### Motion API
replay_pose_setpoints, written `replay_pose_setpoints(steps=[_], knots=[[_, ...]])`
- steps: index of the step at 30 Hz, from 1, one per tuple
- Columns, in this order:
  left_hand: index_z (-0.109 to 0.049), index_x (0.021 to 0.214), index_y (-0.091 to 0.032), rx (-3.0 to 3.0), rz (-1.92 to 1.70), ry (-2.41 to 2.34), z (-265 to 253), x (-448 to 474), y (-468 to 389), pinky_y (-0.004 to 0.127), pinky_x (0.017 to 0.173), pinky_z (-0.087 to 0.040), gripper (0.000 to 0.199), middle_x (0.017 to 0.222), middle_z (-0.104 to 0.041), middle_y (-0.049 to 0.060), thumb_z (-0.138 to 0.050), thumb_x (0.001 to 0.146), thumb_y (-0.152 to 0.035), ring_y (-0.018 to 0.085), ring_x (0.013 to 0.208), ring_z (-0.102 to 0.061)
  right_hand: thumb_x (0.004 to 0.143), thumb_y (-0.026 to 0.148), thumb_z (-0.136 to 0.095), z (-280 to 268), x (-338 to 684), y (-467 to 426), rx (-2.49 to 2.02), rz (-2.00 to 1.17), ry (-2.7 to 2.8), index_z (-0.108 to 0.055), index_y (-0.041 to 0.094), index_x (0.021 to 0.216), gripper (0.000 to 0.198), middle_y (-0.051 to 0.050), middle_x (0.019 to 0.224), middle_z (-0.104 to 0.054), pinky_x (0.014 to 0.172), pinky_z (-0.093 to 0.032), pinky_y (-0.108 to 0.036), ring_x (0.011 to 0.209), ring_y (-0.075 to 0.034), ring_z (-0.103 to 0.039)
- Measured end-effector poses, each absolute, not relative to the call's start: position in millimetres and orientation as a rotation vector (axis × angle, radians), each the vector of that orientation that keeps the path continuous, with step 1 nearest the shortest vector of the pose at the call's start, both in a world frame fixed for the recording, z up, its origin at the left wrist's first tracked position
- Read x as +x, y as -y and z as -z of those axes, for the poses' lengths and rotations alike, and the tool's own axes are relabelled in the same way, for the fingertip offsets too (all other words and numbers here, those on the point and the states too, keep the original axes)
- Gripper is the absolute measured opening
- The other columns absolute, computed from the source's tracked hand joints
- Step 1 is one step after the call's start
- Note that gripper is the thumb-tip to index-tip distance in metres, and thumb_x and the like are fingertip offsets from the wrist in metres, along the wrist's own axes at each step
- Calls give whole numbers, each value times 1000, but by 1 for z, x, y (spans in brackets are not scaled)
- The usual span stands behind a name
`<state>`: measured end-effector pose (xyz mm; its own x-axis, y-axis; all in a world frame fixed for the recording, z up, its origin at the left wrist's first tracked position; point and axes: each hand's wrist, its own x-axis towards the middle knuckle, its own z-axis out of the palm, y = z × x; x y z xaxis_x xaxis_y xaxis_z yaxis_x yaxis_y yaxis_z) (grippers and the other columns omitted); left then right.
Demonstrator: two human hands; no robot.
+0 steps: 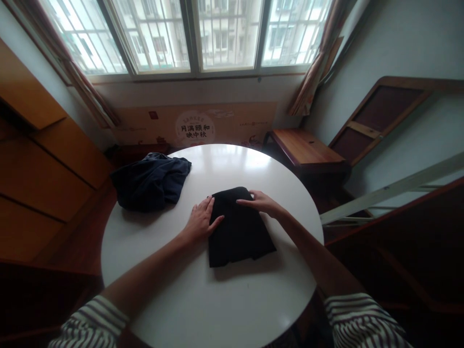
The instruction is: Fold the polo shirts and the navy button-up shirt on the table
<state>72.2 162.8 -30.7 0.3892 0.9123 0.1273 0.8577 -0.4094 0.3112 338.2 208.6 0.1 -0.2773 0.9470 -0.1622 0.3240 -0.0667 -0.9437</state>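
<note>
A black piece of clothing (pixel 241 232), folded into a flat, roughly four-sided bundle, lies on the round white table (pixel 174 299). My left hand (pixel 201 220) rests at its left edge, with fingers stretched along the side and the thumb on top of the cloth. At the far right corner is my right hand (pixel 264 203); its thumb lies on the fabric and its fingers reach along the edge, spread apart from the thumb. Whether any fingertips are tucked under the cloth is hard to see. The lower edge of the bundle is slightly uneven.
A crumpled dark navy garment (pixel 152 181) lies at the table's back left. Beyond the table's right side stands a wooden stool or bench (pixel 308 147). An orange-brown cabinet (pixel 39 164) is on the left, and a printed panel (pixel 145 118) sits below the barred window (pixel 228 38).
</note>
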Motion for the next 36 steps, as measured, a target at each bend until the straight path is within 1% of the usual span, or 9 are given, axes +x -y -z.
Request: replay_pose_setpoints(steps=[2, 5, 9, 17, 20, 23, 29, 33, 36], knots=[[-24, 154, -13, 2437, -413, -1591, 33, 73, -162, 57, 117, -23, 71, 159, -28, 20, -35, 99, -56, 32, 146, -28, 66, 51, -85, -3, 334, -205, -1341, -1414, 1584, -66, 16, 98, 50, -5, 83, -72, 54, -56, -26, 71, -20, -68], [-20, 156, -15, 2431, -462, -1581, 36, 73, -161, 58, 117, -22, 70, 159, -27, 20, -34, 100, -55, 31, 147, -27, 68, 45, -85, -5, 328, -200, -1257, -1468, 1435, -57, 20, 114, 59, -6, 94, -73, 64, -60, -30, 81, -22, -71], [-14, 157, -16, 2424, -555, -1566, 38, 72, -160, 58, 116, -23, 73, 159, -28, 20, -33, 99, -56, 32, 147, -26, 73, 37, -81, -2, 321, -199, -1143, -1528, 1293, -50, 23, 119, 57, -3, 91, -72, 63, -61, -30, 77, -20, -71], [-19, 156, -18, 2424, -486, -1551, 34, 83, -162, 63, 113, -25, 68, 161, -20, 22, -35, 100, -53, 34, 147, -26, 76, 20, -74, 3, 325, -211, -1136, -1496, 1148, -48, 24, 130, 60, 1, 82, -71, 59, -59, -29, 68, -18, -69], [-23, 156, -15, 2475, -465, -1440, 26, 102, -166, 55, 114, -30, 69, 161, -20, 23, -38, 100, -52, 35, 147, -27, 74, 15, -73, 1, 347, -227, -1137, -1410, 1121, -46, 26, 136, 68, 1, 85, -72, 63, -60, -30, 71, -19, -70], [-30, 153, -12, 2546, -467, -1316, 15, 131, -173, 48, 116, -31, 68, 160, -23, 22, -37, 100, -52, 34, 146, -29, 74, 13, -71, -3, 380, -247, -1222, -1288, 1144, -55, 23, 125, 55, 0, 83, -72, 63, -60, -28, 70, -18, -70], [-36, 152, -15, 2654, -330, -1143, 8, 202, -170, 53, 110, -37, 70, 157, -30, 22, -36, 97, -60, 37, 142, -35, 75, 13, -72, -17, 450, -282, -1411, -1212, 1251, -59, 19, 115, 43, -4, 81, -72, 62, -60, -30, 67, -18, -70], [-34, 152, -14, 2698, -320, -1138, 13, 235, -166, 55, 101, -44, 69, 157, -30, 23, -38, 97, -57, 41, 133, -44, 80, 16, -68, -24, 482, -299, -1571, -1020, 1366, -53, 18, 128, 50, -9, 95, -73, 71, -61, -36, 75, -20, -71], [-35, 152, -14, 2747, -355, -1158, 21, 245, -167, 57, 102, -43, 67, 157, -31, 21, -41, 98, -53, 42, 133, -43, 83, 23, -67, -25, 489, -308, -1682, -778, 1476, -49, 14, 137, 58, -17, 115, -68, 87, -56, -48, 97, -27, -69]])
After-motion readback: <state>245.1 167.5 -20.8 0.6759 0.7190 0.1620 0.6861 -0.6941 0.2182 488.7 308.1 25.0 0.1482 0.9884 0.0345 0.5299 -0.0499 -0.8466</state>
